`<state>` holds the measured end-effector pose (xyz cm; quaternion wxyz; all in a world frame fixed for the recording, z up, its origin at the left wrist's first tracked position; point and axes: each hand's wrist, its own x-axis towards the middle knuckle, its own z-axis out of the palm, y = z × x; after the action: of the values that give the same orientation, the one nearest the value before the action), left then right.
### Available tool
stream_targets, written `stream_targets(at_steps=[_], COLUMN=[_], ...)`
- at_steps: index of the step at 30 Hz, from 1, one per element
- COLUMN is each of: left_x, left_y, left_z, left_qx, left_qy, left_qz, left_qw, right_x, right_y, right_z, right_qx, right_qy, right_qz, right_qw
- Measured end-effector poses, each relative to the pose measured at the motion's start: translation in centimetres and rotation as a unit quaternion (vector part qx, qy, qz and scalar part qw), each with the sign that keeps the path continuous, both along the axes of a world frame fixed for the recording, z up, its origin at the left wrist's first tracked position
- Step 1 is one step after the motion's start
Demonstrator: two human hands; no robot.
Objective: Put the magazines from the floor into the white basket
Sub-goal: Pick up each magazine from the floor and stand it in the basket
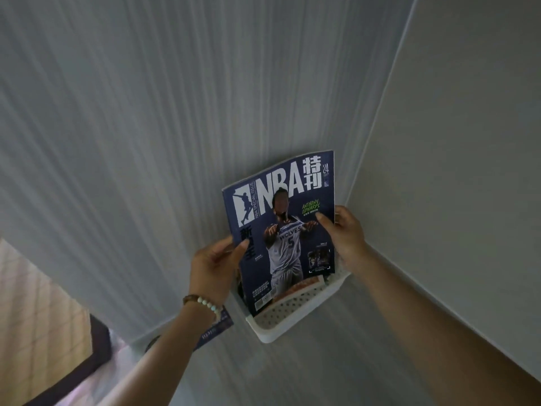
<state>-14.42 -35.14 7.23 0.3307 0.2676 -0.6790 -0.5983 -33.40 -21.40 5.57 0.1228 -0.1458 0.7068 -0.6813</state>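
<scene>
A dark blue NBA magazine (281, 224) stands upright with its lower edge down inside the white perforated basket (288, 319), which sits on the floor in a wall corner. My left hand (215, 266) grips the magazine's left edge, thumb on the cover. Its right edge is held by my right hand (344, 234), fingers behind and thumb in front. An orange-covered magazine (303, 287) lies in the basket in front of the blue one. Another dark blue magazine (218, 326) lies on the floor under my left wrist, mostly hidden.
Grey striped walls meet at the corner right behind the basket. A dark-framed panel (96, 347) with a pale tiled area (35, 312) lies at the lower left. Grey floor (292, 373) stretches in front of the basket.
</scene>
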Motion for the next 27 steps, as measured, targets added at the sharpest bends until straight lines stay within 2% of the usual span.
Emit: stream_targets(at_steps=[3,7,12,18,22,25,27], left_x=[0.2,0.1,0.1,1.7,2.7,2.2,1.5], left_y=[-0.1,-0.1,-0.4,0.5,3.3,6.7,9.5], left_z=[-1.1,-2.1,-2.1,-1.1,-0.3,-0.1,-0.5], left_qx=[-0.021,0.021,0.0,-0.011,0.024,0.039,0.07], left_qy=[-0.025,-0.047,-0.104,-0.124,-0.098,-0.115,-0.14], left_qz=[-0.013,-0.012,0.069,0.057,-0.007,-0.113,-0.193], left_qw=[0.999,0.999,0.992,0.991,0.995,0.986,0.969], right_x=[-0.5,-0.7,-0.2,1.8,4.1,6.3,8.1], right_y=[0.1,0.3,0.7,3.0,6.8,11.3,14.9], right_z=[-2.0,-3.5,-3.2,-2.1,-1.7,-1.7,-1.6], right_qx=[0.014,0.028,0.026,0.04,0.085,0.114,0.119], right_qy=[0.001,-0.009,-0.017,-0.054,-0.068,-0.084,-0.095], right_qz=[0.007,-0.003,0.009,0.005,-0.008,-0.049,-0.102], right_qw=[1.0,1.0,0.999,0.998,0.994,0.989,0.983])
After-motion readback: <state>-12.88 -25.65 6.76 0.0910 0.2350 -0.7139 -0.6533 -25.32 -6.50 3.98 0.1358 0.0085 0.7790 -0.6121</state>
